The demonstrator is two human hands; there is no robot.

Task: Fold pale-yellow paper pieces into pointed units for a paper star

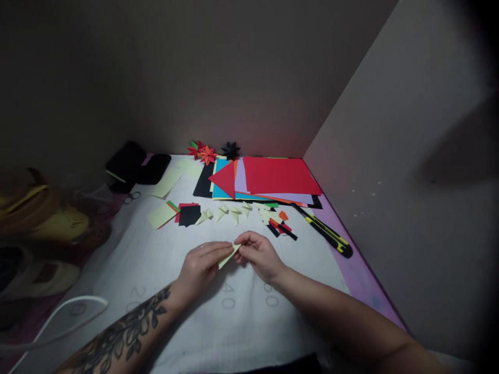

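Observation:
Between my two hands is a small folded piece of pale yellow paper point(228, 257), held just above the white sheet point(249, 332). My left hand point(202, 264) grips its left side with the fingers closed over it. At its upper right end, my right hand point(259, 253) pinches the paper between thumb and fingers. Part of the paper is hidden behind the fingers. Just beyond my hands lies a row of several folded pale yellow paper pieces point(235, 214). Left of that row is a stack of small black squares point(189, 215) with red ones beneath.
Large coloured sheets point(280, 175) lie at the back, with folded paper stars point(208, 154) by the wall. A yellow-black utility knife point(327, 234) and paper scraps point(281, 226) are on the right. At left are scissors point(132, 197), a black case point(156, 169) and a white cable point(70, 306).

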